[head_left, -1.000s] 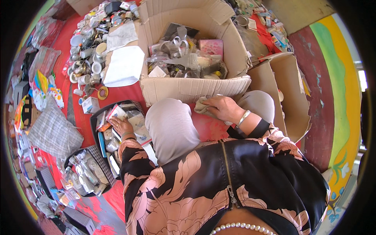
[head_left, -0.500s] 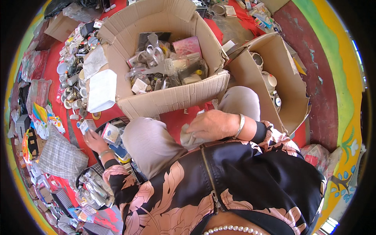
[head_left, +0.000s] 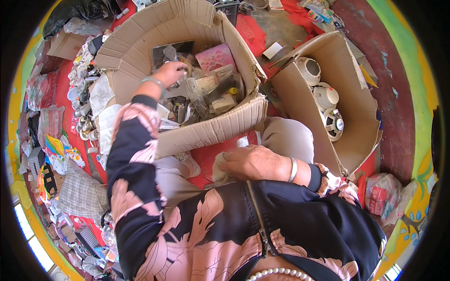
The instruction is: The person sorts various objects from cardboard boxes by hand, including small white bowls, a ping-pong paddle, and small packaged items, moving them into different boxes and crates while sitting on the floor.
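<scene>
My left hand (head_left: 169, 74) reaches into the large open cardboard box (head_left: 206, 133), its fingers curled among packaged odds and ends; what they grip, if anything, is hidden. Close by lie a flat pink box (head_left: 216, 57), crumpled clear plastic packaging (head_left: 199, 96) and a dark flat panel (head_left: 180, 48). A yellow-capped item (head_left: 233, 91) lies toward the box's right side. My right hand (head_left: 258, 161) rests between my knees, closed on a bunched beige-grey cloth (head_left: 222, 166).
On the right a second cardboard box (head_left: 356, 103) holds several white round devices (head_left: 324, 96). Small loose goods (head_left: 84, 110) are heaped left of the large box. A checked grey cloth (head_left: 82, 192) lies further left, and a plastic-wrapped red package (head_left: 377, 194) at right.
My left hand has left the small items at the left and moved up and right into the large box. My right hand keeps hold of the cloth.
</scene>
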### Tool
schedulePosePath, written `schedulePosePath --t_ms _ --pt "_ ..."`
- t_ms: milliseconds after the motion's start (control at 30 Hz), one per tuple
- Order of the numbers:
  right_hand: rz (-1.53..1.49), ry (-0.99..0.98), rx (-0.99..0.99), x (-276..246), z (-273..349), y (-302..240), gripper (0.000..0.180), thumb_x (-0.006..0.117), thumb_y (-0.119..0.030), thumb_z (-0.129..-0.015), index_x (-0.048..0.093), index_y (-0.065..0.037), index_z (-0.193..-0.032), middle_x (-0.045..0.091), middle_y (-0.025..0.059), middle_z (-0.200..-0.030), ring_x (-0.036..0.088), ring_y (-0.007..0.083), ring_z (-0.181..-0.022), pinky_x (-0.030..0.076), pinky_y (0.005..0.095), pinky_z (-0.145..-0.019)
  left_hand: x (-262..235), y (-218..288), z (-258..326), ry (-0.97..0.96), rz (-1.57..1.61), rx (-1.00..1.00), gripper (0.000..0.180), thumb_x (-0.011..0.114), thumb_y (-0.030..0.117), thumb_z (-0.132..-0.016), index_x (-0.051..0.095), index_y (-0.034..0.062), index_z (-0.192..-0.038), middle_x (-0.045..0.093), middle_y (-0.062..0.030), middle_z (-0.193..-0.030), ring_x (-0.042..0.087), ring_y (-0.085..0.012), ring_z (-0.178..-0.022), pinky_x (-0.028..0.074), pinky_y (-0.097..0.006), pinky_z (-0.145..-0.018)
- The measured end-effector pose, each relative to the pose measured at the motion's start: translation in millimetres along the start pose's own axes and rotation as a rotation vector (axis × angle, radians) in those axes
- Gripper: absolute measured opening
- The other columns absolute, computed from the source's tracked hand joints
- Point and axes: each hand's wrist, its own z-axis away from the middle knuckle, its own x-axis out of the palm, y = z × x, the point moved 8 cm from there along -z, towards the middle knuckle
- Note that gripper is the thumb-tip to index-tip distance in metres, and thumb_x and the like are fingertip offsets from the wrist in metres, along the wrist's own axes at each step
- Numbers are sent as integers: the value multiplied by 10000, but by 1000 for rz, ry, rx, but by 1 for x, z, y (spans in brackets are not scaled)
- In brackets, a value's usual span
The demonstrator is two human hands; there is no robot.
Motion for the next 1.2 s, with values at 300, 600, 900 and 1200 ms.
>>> schedulePosePath --t_ms 300,600,900,1200 --pt "-38 0 55 -10 22 26 346 527 -248 -778 544 -83 -1082 563 120 -1043 566 289 -907 473 370 -770 124 -133 -33 -45 -128 -492 376 665 146 -655 626 104 -1027 596 -190 -1028 560 -320 -988 446 -357 -837" --pt "-45 4 17 -9 19 17 347 538 -240 -772 550 -79 -1080 566 125 -1051 569 288 -918 475 368 -771 19 -90 4 32 625 -502 134 576 -70 -647 625 -14 -758 606 -74 -767 583 -174 -837 456 -289 -764" --pt "-35 -8 32 -4 13 8 295 593 -149 -748 563 -65 -1029 583 131 -968 575 303 -868 478 363 -749 -108 86 42 321 1194 268 219 399 -185 -560 511 2 -538 547 -142 -998 497 -277 -1067 381 -378 -936" --pt "-70 57 -8 -8 18 3 297 593 -164 -746 546 -71 -1023 586 124 -892 579 303 -817 477 379 -708 -104 177 5 254 1226 470 241 403 -191 -556 530 13 -541 568 -140 -993 514 -273 -1060 378 -375 -941"
